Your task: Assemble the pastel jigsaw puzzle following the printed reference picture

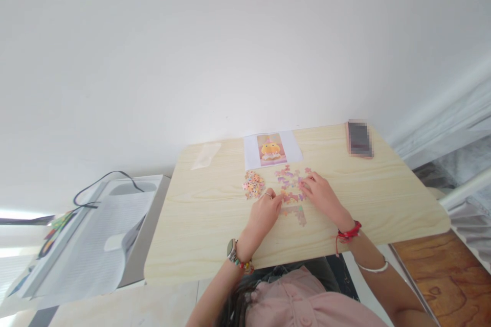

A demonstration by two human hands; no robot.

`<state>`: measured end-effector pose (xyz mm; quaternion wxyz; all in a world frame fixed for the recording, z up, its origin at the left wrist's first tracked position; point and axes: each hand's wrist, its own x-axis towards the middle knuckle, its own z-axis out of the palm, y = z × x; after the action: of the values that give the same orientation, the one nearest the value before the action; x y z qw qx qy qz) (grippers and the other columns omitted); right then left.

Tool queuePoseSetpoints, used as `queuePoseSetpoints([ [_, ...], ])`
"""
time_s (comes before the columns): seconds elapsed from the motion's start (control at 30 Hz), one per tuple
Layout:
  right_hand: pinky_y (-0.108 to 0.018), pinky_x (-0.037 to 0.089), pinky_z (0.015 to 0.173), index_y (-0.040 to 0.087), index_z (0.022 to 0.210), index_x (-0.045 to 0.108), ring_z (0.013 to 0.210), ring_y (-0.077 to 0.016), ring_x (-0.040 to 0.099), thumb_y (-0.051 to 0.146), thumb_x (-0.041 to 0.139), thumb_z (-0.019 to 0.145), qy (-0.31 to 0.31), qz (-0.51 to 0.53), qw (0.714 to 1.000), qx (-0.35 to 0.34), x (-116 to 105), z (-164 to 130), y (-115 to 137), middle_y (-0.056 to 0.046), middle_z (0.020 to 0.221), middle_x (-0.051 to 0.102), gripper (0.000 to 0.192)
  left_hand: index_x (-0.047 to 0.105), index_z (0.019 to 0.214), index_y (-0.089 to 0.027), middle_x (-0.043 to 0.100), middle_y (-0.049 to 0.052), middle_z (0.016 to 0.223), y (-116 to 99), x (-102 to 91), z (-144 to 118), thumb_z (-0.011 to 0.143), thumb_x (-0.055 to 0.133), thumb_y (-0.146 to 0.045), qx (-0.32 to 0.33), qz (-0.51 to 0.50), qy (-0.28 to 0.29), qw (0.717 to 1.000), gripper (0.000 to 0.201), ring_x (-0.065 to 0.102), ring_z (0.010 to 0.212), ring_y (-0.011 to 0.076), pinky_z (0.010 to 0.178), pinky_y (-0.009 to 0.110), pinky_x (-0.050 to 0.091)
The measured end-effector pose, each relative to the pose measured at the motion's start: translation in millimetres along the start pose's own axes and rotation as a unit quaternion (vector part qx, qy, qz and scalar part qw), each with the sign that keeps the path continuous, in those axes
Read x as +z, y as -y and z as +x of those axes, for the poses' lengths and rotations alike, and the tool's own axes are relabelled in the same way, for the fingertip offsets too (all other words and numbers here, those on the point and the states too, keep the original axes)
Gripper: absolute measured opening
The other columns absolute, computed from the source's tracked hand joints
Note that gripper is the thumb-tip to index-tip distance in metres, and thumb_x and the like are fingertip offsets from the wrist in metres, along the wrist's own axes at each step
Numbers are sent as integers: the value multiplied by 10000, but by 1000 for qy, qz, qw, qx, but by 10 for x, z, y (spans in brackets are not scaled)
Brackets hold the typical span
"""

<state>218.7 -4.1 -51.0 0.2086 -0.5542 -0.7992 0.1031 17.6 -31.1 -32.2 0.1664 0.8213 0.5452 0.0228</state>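
Loose jigsaw puzzle pieces (289, 174) lie spread on the table in front of me, pink, purple and orange. A joined strip of pieces (297, 212) lies nearest to me. My left hand (266, 209), with a ring and a watch, has its fingertips closed at the left side of the spread pieces. A dense pile of pieces (253, 184) is just beyond and left of it. At the right side of the spread, my right hand (320, 194) has its fingers bent together over the pieces. Whatever either hand pinches is too small or hidden to make out.
A paper with a printed pumpkin picture (271, 149) lies behind the pieces. A clear plastic bag (206, 156) is at the back left, a phone (359, 139) at the back right. The pale wooden table (184, 225) meets a white wall. Left stands a white unit (141, 245) with papers and a cable.
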Motion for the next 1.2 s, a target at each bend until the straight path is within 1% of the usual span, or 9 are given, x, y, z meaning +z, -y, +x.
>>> queuePoseSetpoints([
  [0.17,-360,429,787,185,794,603,892,-215,541,200,447,811,-7,2,1000,10,-8,-4,-18,-84,872,549,158,547,1092,-287,495,43,895,-38,3,-17,901,282,-310,-2,-1,16,1000,327,530,699,129,590,223,404],
  [0.3,-364,420,810,180,775,583,958,-230,526,157,433,798,-5,-5,1000,-8,21,8,5,-85,861,543,153,583,1018,-263,490,42,881,-23,-20,-46,895,308,-321,-22,-10,27,999,307,528,697,130,600,226,397],
  [0.53,-360,410,831,183,781,537,1063,-245,479,167,424,802,0,-7,1000,-14,29,30,-15,-90,909,535,116,550,1084,-282,495,48,918,-4,-24,-73,901,282,-305,-25,20,17,999,326,536,715,142,590,231,393],
  [0.63,-350,420,803,184,813,534,977,-228,517,200,448,795,-5,5,1000,-3,-35,23,-102,-83,918,532,89,509,1144,-317,492,40,937,17,17,-79,894,304,-263,-3,9,14,1000,328,535,725,137,589,223,391],
  [0.73,-348,425,766,180,829,545,851,-210,545,220,463,787,-20,-9,999,36,-121,5,-241,-74,880,529,100,477,1180,-337,489,35,943,45,60,-82,887,319,-224,7,15,13,1000,352,535,734,138,598,222,393],
  [0.83,-352,420,757,172,820,553,829,-216,544,221,473,780,-31,-40,996,72,-180,-22,-381,-77,856,525,103,461,1198,-327,488,39,943,58,69,-85,887,321,-225,-4,30,12,999,356,536,722,137,594,223,395],
  [0.93,-347,418,749,168,796,557,824,-217,541,223,482,775,-22,-56,994,91,-188,-44,-472,-78,845,522,96,462,1193,-311,485,44,940,49,50,-89,888,327,-238,-12,43,10,999,341,537,715,135,580,219,394],
  [1.07,-340,417,744,171,793,576,807,-209,538,234,482,776,2,-48,995,92,-166,-61,-494,-70,834,518,115,456,1187,-299,483,45,936,30,28,-97,892,313,-240,-16,63,10,998,333,542,711,140,558,223,392],
  [1.2,-329,425,741,180,809,598,792,-195,536,240,483,781,4,-10,997,75,-187,-83,-453,-62,843,512,133,452,1178,-289,486,40,941,18,8,-100,898,291,-245,-17,64,13,998,325,544,712,134,565,221,390],
])
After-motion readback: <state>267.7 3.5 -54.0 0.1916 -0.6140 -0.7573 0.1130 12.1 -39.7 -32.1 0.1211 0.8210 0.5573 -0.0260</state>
